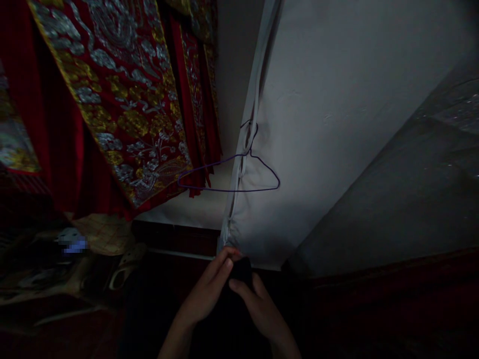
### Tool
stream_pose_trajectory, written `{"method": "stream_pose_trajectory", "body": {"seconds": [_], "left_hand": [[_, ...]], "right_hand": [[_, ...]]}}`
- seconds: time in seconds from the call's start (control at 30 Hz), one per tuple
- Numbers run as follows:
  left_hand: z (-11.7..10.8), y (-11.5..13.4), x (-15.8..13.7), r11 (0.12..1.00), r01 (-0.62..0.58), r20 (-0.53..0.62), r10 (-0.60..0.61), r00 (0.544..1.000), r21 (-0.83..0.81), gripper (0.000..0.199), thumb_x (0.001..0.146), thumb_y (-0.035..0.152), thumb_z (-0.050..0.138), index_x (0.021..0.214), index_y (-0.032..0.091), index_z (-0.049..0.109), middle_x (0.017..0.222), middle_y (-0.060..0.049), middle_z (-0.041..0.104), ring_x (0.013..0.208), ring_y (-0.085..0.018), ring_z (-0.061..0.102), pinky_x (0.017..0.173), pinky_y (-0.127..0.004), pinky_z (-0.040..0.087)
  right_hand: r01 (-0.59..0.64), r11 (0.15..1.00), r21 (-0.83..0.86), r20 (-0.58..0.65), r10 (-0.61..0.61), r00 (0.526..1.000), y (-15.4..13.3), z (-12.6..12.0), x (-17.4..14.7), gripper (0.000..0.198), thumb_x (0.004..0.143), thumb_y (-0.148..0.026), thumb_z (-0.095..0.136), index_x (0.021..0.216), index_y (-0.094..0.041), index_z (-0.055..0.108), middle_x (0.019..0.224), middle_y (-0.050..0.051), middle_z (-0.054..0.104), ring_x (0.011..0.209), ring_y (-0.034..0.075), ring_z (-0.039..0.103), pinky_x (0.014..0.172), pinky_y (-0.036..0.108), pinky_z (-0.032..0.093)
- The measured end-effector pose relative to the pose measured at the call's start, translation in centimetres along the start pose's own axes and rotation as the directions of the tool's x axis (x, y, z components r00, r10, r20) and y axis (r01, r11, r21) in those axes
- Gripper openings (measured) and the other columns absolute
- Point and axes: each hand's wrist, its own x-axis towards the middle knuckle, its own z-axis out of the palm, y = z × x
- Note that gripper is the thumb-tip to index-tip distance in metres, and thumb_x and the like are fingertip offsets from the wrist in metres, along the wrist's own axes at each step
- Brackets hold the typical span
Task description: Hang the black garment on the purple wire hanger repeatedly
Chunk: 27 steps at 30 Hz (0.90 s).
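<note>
My left hand [208, 285] and my right hand [257, 303] are close together at the bottom middle, with fingers closed around a dark, soft-looking item [242, 271]. Its kind is hard to make out in the dim light, and its lower part merges with the dark area below. Just beyond the left fingertips is the lower end of a pale strip [229, 209] running up the wall edge. Above the hands, a thin purple wire hanger [258, 190] hangs with its hook by that strip and carries no garment.
At the left hang red cloths with silver and gold embroidery [123, 94]. Beneath them stands a rack [71, 286] with shoes, one a pale clog [120, 274]. A white wall [318, 99] fills the middle right, and a grey surface [404, 199] slants down at the far right.
</note>
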Motion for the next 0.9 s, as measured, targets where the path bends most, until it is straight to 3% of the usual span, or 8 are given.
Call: {"method": "stream_pose_trajectory", "body": {"seconds": [0.17,0.3,0.43,0.57,0.67,0.73,0.8,0.9], "left_hand": [[-1.9,-2.5,-0.9,0.952,0.133,0.234,-0.2,0.951,0.276,0.043,0.094,0.056,0.053,0.115,0.026,0.074,0.118,-0.005,0.074,0.11,-0.029,0.066,0.095,-0.036,0.048],[-5.6,-2.7,-1.2,0.874,0.094,0.373,-0.298,0.878,0.476,0.029,0.087,0.047,0.065,0.099,0.024,0.078,0.095,-0.002,0.078,0.084,-0.024,0.07,0.074,-0.028,0.048],[-9.8,-3.1,-1.1,0.776,0.083,0.168,-0.237,0.957,0.625,0.027,0.076,0.046,0.074,0.091,0.025,0.08,0.092,-0.005,0.078,0.086,-0.028,0.07,0.075,-0.03,0.046],[-12.1,-2.4,-0.7,0.741,0.108,0.012,-0.154,0.988,0.663,0.025,0.076,0.046,0.076,0.091,0.027,0.08,0.093,-0.006,0.078,0.087,-0.031,0.07,0.078,-0.032,0.046],[-12.5,-0.2,0.5,0.772,0.061,-0.02,-0.063,0.998,0.632,0.024,0.079,0.048,0.074,0.089,0.028,0.08,0.09,-0.005,0.078,0.083,-0.029,0.07,0.075,-0.031,0.046],[-12.8,1.6,1.6,0.724,0.017,-0.018,-0.006,1.0,0.69,0.026,0.082,0.051,0.071,0.085,0.027,0.079,0.086,-0.006,0.077,0.081,-0.028,0.069,0.075,-0.031,0.046],[-13.2,3.2,2.6,0.589,-0.003,0.008,-0.006,1.0,0.808,0.032,0.088,0.052,0.062,0.082,0.024,0.078,0.081,-0.007,0.074,0.079,-0.027,0.067,0.076,-0.032,0.044],[-14.1,4.5,3.3,0.367,0.008,0.042,-0.128,0.991,0.93,0.041,0.095,0.05,0.049,0.082,0.021,0.075,0.08,-0.009,0.073,0.076,-0.025,0.067,0.072,-0.032,0.043]], "right_hand": [[0.04,0.995,0.09,0.14,-0.052,0.989,-2.2,-5.1,0.0,0.055,0.05,-0.043,0.091,0.096,-0.022,0.07,0.086,0.004,0.074,0.08,0.027,0.07,0.07,0.037,0.056],[0.071,0.974,-0.213,0.347,0.007,0.938,-6.1,-8.8,-0.4,0.059,0.037,-0.029,0.094,0.09,-0.022,0.07,0.081,0.003,0.072,0.071,0.023,0.066,0.056,0.028,0.051],[0.308,0.82,-0.482,0.253,-0.207,0.945,-8.9,-9.8,1.8,0.013,0.057,-0.017,0.077,0.066,-0.02,0.067,0.063,0.0,0.064,0.056,0.015,0.056,0.047,0.023,0.038],[0.562,0.706,-0.43,0.082,-0.59,0.804,-10.5,-10.3,6.7,0.002,0.063,-0.016,0.061,0.064,-0.018,0.062,0.057,-0.003,0.057,0.054,0.013,0.051,0.051,0.023,0.035],[0.63,0.701,-0.335,-0.064,-0.684,0.727,-11.7,-10.1,10.9,0.038,0.065,-0.019,0.056,0.102,-0.02,0.067,0.072,-0.002,0.064,0.06,0.014,0.053,0.057,0.024,0.039],[0.656,0.692,-0.301,-0.091,-0.706,0.703,-12.2,-9.3,13.6,0.048,0.071,-0.024,0.054,0.118,-0.022,0.063,0.095,0.002,0.069,0.078,0.017,0.06,0.07,0.027,0.046],[0.652,0.699,-0.296,-0.054,-0.693,0.719,-12.4,-8.1,16.3,0.04,0.079,-0.034,0.05,0.113,-0.023,0.066,0.109,0.004,0.069,0.101,0.021,0.061,0.088,0.031,0.047],[0.585,0.745,-0.321,0.088,-0.592,0.801,-12.0,-7.1,19.3,0.031,0.079,-0.042,0.049,0.092,-0.023,0.069,0.087,0.004,0.07,0.09,0.023,0.062,0.082,0.034,0.049]]}}
